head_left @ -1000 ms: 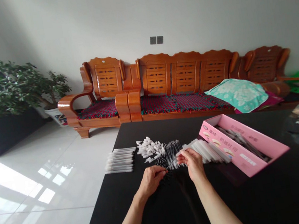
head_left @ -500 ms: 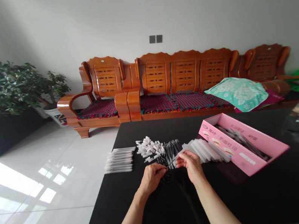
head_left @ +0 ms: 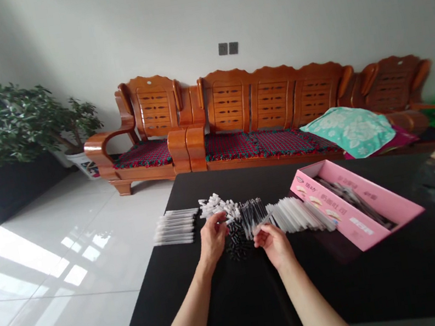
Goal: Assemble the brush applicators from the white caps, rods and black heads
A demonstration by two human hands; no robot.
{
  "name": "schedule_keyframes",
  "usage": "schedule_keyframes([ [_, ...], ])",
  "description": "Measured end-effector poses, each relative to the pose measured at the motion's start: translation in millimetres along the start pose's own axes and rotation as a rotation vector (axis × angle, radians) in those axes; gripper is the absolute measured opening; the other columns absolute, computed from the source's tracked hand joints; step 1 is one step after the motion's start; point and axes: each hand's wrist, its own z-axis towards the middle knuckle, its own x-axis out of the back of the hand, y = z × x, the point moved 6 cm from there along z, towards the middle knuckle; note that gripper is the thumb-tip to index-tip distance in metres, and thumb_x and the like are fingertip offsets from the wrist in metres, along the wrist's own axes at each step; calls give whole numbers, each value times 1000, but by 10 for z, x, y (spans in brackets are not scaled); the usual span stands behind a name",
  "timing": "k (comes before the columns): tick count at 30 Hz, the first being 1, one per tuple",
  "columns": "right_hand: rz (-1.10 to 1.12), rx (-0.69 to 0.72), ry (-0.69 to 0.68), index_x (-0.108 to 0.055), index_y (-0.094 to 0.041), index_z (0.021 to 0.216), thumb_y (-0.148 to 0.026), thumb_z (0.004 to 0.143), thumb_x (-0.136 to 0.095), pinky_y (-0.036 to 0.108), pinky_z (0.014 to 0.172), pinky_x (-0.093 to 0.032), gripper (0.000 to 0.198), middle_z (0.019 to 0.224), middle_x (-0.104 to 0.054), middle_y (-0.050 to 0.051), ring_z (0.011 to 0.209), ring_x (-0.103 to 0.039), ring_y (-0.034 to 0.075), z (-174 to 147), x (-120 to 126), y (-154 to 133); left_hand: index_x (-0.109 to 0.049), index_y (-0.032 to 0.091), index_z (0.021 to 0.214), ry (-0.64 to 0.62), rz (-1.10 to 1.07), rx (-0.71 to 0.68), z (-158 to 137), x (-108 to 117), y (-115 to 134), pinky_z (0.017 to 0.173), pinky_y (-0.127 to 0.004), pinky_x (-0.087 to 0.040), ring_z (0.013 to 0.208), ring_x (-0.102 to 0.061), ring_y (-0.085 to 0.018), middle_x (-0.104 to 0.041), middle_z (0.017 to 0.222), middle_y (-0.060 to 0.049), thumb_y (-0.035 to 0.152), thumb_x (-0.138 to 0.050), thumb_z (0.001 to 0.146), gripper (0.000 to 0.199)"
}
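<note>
Five kinds of small part, one black bench (head_left: 161, 300)

From my end, the right grip (head_left: 273, 244) is clamped, thumb against fingers, on one translucent tube (head_left: 263, 222). It slants up and away in front of the gap between the dark rods (head_left: 253, 212) and the clear tubes (head_left: 295, 214); I judge it is pinched near one end to leave the rest free. The left grip (head_left: 213, 237) is curled at the edge of the white caps (head_left: 216, 204) and the black plugs (head_left: 237, 237); I cannot tell whether it is closed on anything.

Everything seems laid out by kind, in a band across the bench, so that each group is within easy reach. Leftmost lies a parallel row of pen-like sticks (head_left: 176, 228), presumably lined up for tidiness; I count roughly nine. The white caps run to dozens in a loose heap, with the black plugs nearer the camera; those, the dark rods and the clear tubes overlap too closely for me to count. One pink box (head_left: 347, 219) sits angled beside the clear tubes, holding dark slender pieces (head_left: 350, 193), number unclear. Beyond: two wall sockets (head_left: 223, 49) and one teal cloth (head_left: 356, 131).
</note>
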Motion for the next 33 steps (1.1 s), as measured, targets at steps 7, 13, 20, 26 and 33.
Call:
schedule_keyframes([
  [7,-23,42,-25,-66,-16,69,-29,67,-77,24,41,-52,17,59,-70,2,47,-63,15,-4,122,51,-74,18,85,-8,277,48,-86,110,-296,70,-23,-46,71,-64,-15,-71,79,-2,25,-60,83,16],
  [13,-65,36,-19,-65,-16,68,-29,66,-77,25,41,-53,17,56,-68,2,47,-63,16,-7,125,78,-77,21,83,-156,520,25,-221,-97,-290,69,-25,-42,74,-63,-15,-71,83,-3,21,-70,77,10],
  [20,-68,46,20,-65,-16,68,-30,64,-79,26,42,-56,20,58,-71,3,48,-65,17,-36,122,72,-74,19,76,-129,460,-5,-205,-111,-274,71,-27,-43,75,-63,-17,-70,79,-4,17,-66,78,8],
  [26,-51,64,34,-66,-15,71,-30,62,-81,27,45,-58,23,61,-72,5,51,-68,18,-61,-51,-13,-69,13,80,-124,-448,337,-148,-152,-379,63,-27,-51,64,-65,-16,-70,72,-5,37,-74,75,25],
  [33,-181,190,4,-67,-14,75,-32,69,-78,25,44,-56,21,65,-73,5,53,-68,17,-75,-434,-172,-71,11,84,-167,-844,364,-154,-224,-190,67,-23,-53,64,-64,-10,-71,75,-5,32,-86,65,32],
])
